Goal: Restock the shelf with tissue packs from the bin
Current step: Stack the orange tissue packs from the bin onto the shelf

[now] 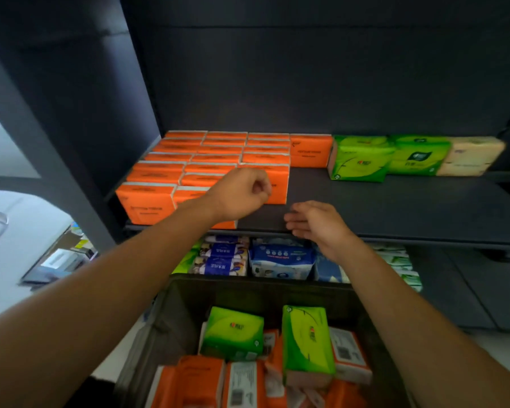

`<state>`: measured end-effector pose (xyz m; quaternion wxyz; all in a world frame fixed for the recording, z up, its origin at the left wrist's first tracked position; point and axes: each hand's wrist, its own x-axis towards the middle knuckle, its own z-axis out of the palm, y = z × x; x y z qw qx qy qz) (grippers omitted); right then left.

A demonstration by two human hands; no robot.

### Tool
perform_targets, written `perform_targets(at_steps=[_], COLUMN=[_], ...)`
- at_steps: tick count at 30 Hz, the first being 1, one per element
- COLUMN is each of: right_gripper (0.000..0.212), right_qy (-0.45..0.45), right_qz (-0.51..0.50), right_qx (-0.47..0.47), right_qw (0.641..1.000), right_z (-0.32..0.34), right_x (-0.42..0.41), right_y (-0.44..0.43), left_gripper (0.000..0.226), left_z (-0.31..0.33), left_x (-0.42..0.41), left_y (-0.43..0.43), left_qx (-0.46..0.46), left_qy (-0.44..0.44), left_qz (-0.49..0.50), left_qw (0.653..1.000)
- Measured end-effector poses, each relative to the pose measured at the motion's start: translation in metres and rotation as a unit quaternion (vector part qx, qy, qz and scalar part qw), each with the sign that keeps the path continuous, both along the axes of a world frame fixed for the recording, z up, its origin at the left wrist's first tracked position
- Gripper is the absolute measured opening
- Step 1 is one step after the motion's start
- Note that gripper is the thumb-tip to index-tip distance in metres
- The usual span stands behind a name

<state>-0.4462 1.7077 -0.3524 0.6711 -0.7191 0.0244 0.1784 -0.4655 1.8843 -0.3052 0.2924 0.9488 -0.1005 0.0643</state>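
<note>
Several orange tissue packs (171, 172) stand in rows on the left of the dark shelf (395, 207). My left hand (242, 192) hovers in front of them with fingers curled, holding nothing. Just above the shelf's front edge, my right hand (315, 225) is empty, its fingers relaxed. Two green packs (359, 160) and a cream pack (468, 157) line the back right. Below, the dark bin (189, 301) holds two green packs (233, 334) and several orange ones (198, 381).
The lower shelf carries blue and white packs (280, 260) and more green ones (401, 266) behind the bin. A dark upright post (42, 142) frames the shelf on the left. A white table (18, 231) with a box sits at far left.
</note>
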Motion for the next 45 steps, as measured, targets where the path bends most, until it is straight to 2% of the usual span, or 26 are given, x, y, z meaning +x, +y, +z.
perform_targets(at_steps=[3,5,9,13,16,19,21,23,25,27,29,32,35,39,41,43,45], right_gripper=[0.017,0.021,0.021,0.023,0.019,0.019,0.020,0.019,0.014,0.011,0.019,0.034,0.044,0.057,0.053,0.048,0.045], right_qy=[0.003,-0.007,-0.024,-0.014,0.032,0.075,0.088,0.050,0.013,0.002,0.014,0.048,0.051,0.034,0.029,0.043,0.061], right_qz=[0.101,0.151,0.191,0.237,0.269,0.296,0.307,0.325,0.353,0.382,0.417,0.481,0.503,0.518,0.518,0.506,0.472], right_qx=[-0.046,-0.089,-0.176,-0.249,-0.269,-0.291,-0.313,-0.372,-0.417,-0.441,-0.458,-0.479,-0.497,-0.505,-0.506,-0.487,-0.462], right_qw=[0.994,0.985,0.965,0.939,0.924,0.907,0.894,0.868,0.837,0.812,0.785,0.733,0.705,0.689,0.689,0.710,0.748], right_z=[0.011,0.012,-0.005,-0.048,-0.089,-0.131,-0.153,-0.169,-0.178,-0.188,-0.192,-0.195,-0.201,-0.208,-0.209,-0.207,-0.205], right_x=[-0.027,-0.044,-0.076,-0.114,-0.146,-0.170,-0.182,-0.188,-0.191,-0.194,-0.199,-0.202,-0.204,-0.207,-0.208,-0.209,-0.208], right_y=[-0.012,-0.020,-0.030,-0.040,-0.047,-0.055,-0.060,-0.065,-0.067,-0.065,-0.062,-0.060,-0.058,-0.051,-0.049,-0.047,-0.047], left_gripper=[0.011,0.010,0.011,0.014,0.012,0.016,0.018,0.021,0.023,0.024,0.024,0.026,0.041,0.066,0.069,0.069,0.070], left_z=[0.004,-0.002,-0.042,-0.085,-0.116,-0.153,-0.175,-0.196,-0.212,-0.226,-0.236,-0.240,-0.236,-0.241,-0.245,-0.247,-0.246], left_x=[-0.025,-0.041,-0.075,-0.115,-0.141,-0.163,-0.180,-0.198,-0.213,-0.222,-0.224,-0.221,-0.223,-0.229,-0.231,-0.230,-0.228], left_y=[-0.019,-0.028,-0.031,-0.031,-0.027,-0.030,-0.037,-0.044,-0.050,-0.055,-0.058,-0.064,-0.074,-0.086,-0.087,-0.085,-0.083], left_qx=[-0.083,-0.106,-0.093,-0.006,-0.021,-0.007,-0.037,-0.023,0.034,0.087,0.113,0.102,0.061,0.076,0.083,0.090,0.095], left_qy=[0.032,0.094,0.138,0.206,0.264,0.284,0.333,0.367,0.395,0.436,0.469,0.481,0.493,0.485,0.462,0.425,0.389], left_qz=[-0.001,-0.012,-0.009,-0.028,-0.026,-0.012,-0.001,-0.003,-0.037,-0.079,-0.105,-0.133,-0.168,-0.214,-0.215,-0.206,-0.195], left_qw=[0.996,0.990,0.986,0.978,0.964,0.959,0.942,0.930,0.917,0.892,0.870,0.861,0.852,0.845,0.857,0.877,0.895])
